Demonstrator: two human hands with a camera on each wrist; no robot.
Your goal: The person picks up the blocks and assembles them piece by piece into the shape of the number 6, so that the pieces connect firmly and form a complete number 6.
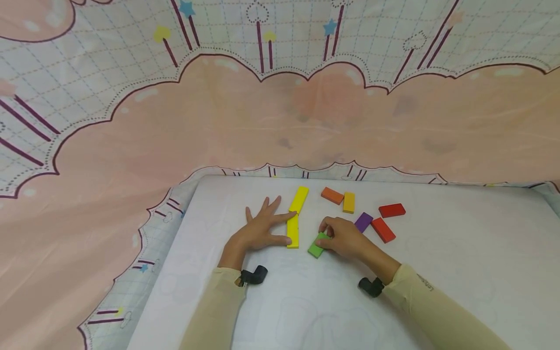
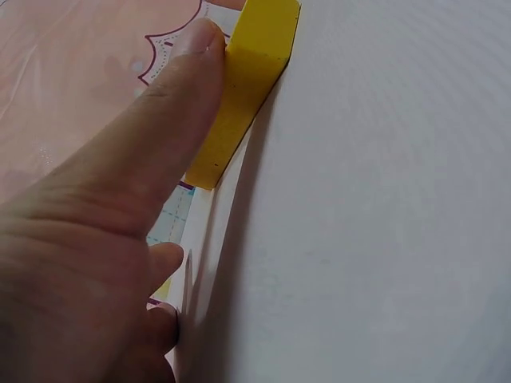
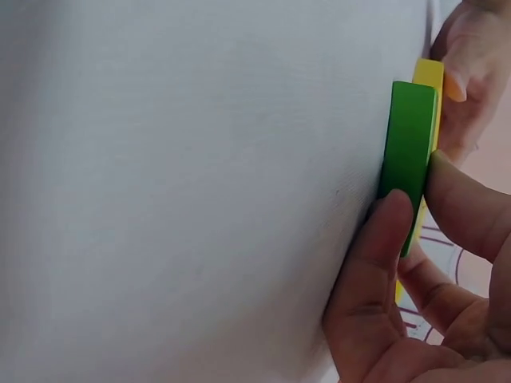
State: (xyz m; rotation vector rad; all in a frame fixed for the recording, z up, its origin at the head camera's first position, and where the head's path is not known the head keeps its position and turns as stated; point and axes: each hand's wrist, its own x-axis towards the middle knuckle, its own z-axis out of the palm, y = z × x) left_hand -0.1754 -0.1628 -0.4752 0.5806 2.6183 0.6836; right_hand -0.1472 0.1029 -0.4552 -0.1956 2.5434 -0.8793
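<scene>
Two yellow blocks, an upper yellow block (image 1: 300,197) and a lower yellow block (image 1: 292,235), lie end to end at a slight angle. My left hand (image 1: 258,230) is spread beside them with straight fingers; its thumb touches the lower block's near end and its index finger reaches the spot where both meet. In the left wrist view the thumb lies against the side of the yellow block (image 2: 259,40). Just to the right, my right hand (image 1: 345,237) pinches a green block (image 1: 316,249) between thumb and fingers. The right wrist view shows that green block (image 3: 409,132) close over the white surface.
Behind the right hand lie an orange block (image 1: 332,195), an amber block (image 1: 348,202), a purple block (image 1: 363,222) and two red blocks, one red block (image 1: 392,210) behind another red block (image 1: 383,230). The white table (image 1: 472,253) ends at a patterned cloth (image 1: 280,121).
</scene>
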